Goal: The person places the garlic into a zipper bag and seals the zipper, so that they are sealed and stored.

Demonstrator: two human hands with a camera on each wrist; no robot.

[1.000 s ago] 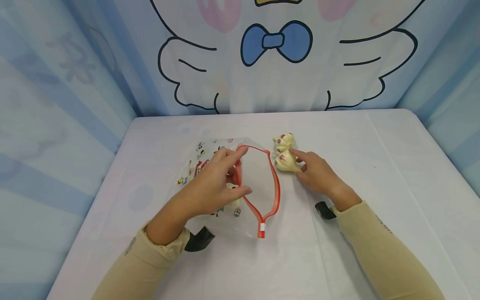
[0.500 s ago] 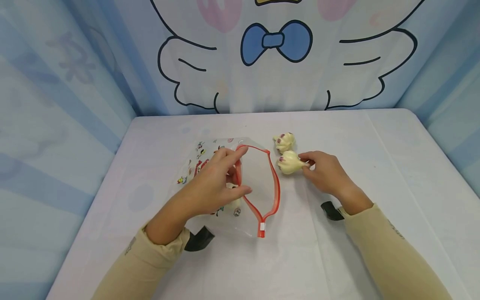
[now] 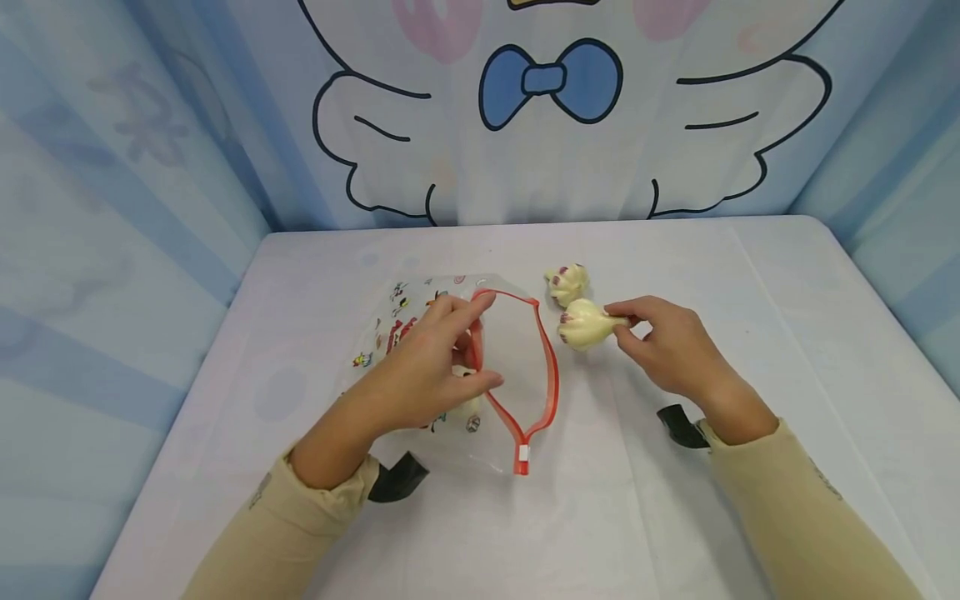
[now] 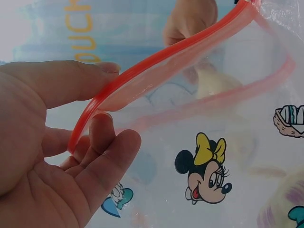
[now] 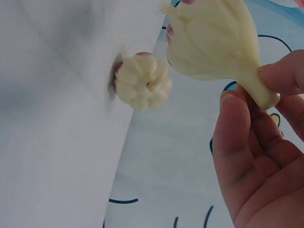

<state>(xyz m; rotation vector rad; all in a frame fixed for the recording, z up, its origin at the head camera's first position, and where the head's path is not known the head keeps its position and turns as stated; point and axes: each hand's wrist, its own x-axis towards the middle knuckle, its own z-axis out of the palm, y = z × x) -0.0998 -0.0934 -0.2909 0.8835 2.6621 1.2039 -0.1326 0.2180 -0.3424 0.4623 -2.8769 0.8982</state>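
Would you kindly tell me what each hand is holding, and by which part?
The right hand pinches a garlic bulb by its stem; the left hand holds the clear bag by its red edge.

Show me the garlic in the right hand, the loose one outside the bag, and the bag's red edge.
Held garlic (image 5: 213, 42): right wrist view, middle of bulb.
Loose garlic (image 3: 567, 285): head view, middle of bulb.
Bag's red edge (image 3: 552, 383): head view, side nearer held garlic.

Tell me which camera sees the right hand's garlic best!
The right wrist view: the garlic is big and close, pinched in the right hand, just its upper edge cropped. The head view shows it smaller; the left wrist view, only faintly through the clear bag.
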